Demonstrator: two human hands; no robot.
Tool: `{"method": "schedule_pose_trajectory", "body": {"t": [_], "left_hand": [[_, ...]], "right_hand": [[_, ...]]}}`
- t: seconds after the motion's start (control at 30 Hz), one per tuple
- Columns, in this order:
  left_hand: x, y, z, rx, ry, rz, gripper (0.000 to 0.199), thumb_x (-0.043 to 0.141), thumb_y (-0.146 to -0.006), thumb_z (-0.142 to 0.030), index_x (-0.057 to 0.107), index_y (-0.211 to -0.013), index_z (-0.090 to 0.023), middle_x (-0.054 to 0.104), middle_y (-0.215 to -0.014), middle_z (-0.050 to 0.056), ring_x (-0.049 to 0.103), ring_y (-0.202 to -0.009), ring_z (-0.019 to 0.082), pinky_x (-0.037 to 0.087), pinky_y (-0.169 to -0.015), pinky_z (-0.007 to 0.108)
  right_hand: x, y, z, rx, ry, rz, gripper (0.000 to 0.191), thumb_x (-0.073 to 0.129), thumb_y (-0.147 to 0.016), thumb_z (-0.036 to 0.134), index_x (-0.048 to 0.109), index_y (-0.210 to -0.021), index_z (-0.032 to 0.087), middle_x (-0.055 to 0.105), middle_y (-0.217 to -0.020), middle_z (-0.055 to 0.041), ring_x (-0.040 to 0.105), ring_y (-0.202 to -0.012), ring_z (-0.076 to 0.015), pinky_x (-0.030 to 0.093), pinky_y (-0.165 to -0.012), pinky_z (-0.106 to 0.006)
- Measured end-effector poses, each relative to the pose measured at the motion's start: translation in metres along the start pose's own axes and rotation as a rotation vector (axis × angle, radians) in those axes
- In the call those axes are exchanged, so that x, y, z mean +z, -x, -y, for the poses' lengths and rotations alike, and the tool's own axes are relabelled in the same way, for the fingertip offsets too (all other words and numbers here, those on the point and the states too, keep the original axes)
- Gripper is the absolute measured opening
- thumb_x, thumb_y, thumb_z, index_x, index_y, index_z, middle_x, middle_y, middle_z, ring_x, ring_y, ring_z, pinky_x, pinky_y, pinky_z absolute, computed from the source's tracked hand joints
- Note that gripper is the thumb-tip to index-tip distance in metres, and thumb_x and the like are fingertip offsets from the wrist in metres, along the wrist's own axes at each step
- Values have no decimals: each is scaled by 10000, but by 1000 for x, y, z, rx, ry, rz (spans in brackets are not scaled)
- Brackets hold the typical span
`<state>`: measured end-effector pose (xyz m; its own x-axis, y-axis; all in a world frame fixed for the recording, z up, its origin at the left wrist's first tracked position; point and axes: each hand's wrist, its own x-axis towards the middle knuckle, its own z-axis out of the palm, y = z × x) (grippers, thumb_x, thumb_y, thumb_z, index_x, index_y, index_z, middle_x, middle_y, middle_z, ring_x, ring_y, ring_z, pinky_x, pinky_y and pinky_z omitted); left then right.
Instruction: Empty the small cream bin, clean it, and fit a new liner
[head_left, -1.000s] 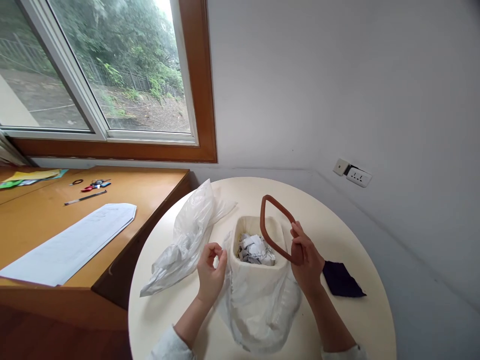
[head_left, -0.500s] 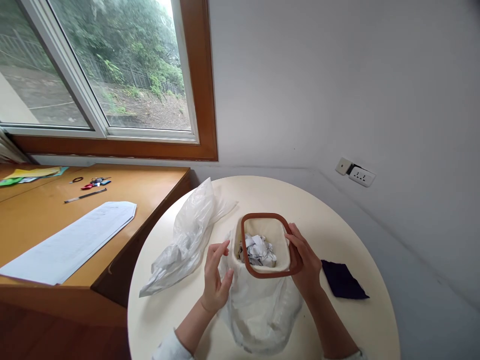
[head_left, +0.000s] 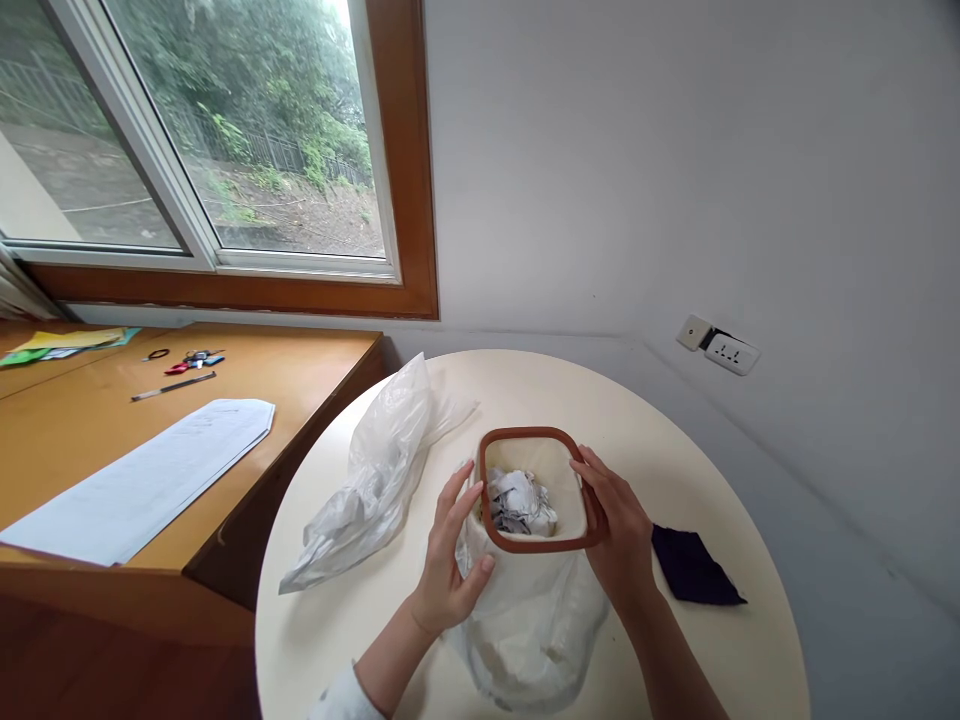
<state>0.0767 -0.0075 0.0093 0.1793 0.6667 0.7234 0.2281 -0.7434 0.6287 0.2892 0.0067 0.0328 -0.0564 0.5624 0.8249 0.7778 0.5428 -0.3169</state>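
Thumb and fingers of the left hand (head_left: 442, 575) stood apart, tips beside the near-left side of the brown, rounded-square rigid ring (head_left: 525, 546); whether they touched it was hard to tell. The right hand (head_left: 622, 530) had its fingers clamped on the ring's right side. Between both sets of fingers, the ring lay over the mouth of the cream, rounded container (head_left: 546, 458), slightly right of it (seating on the rim could not be judged). Translucent white plastic liner (head_left: 517, 605) draped nearest, hiding the container's outer wall. Beyond the fingertips, crumpled white paper (head_left: 521, 502) showed inside, partly cut off by the ring. Farther left, a crinkled translucent bag (head_left: 386, 440) lay on the round cream bench (head_left: 315, 640).
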Motion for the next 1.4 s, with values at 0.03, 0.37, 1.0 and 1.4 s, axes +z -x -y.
{"method": "schedule_pose_trajectory", "body": {"t": [0.03,0.37,1.0,1.4], "left_hand": [[0,0,0,2,1,4,578,450,-851,-385,289,-1383,-223,235,-1451,156,197,-1336,363,231,-1030,575],[-1,-2,2,15,-38,-4,589,460,-842,-415,309,-1373,-210,283,-1427,161,230,-1320,359,258,-1018,569],[3,-11,-8,-63,13,-83,669,458,-816,-546,309,-1377,-212,294,-1429,151,233,-1323,358,244,-1038,545],[7,-15,-8,-163,82,-113,596,462,-841,-484,330,-1358,-219,312,-1414,133,243,-1324,332,245,-1057,509]], "right_hand": [[0,-1,1,-2,-4,5,381,471,-832,53,550,-1170,209,569,-1228,-108,546,-1116,-230,484,-890,-390],[6,8,7,78,-118,-40,526,476,-833,65,415,-1324,242,540,-1269,-87,538,-1131,-215,491,-906,-361],[4,14,7,213,-576,46,468,265,-920,305,367,-1367,210,412,-1392,-76,366,-1286,-270,351,-1038,-486],[6,13,9,155,-508,88,487,227,-917,327,332,-1381,225,365,-1420,-70,319,-1310,-279,309,-1045,-529]]}}
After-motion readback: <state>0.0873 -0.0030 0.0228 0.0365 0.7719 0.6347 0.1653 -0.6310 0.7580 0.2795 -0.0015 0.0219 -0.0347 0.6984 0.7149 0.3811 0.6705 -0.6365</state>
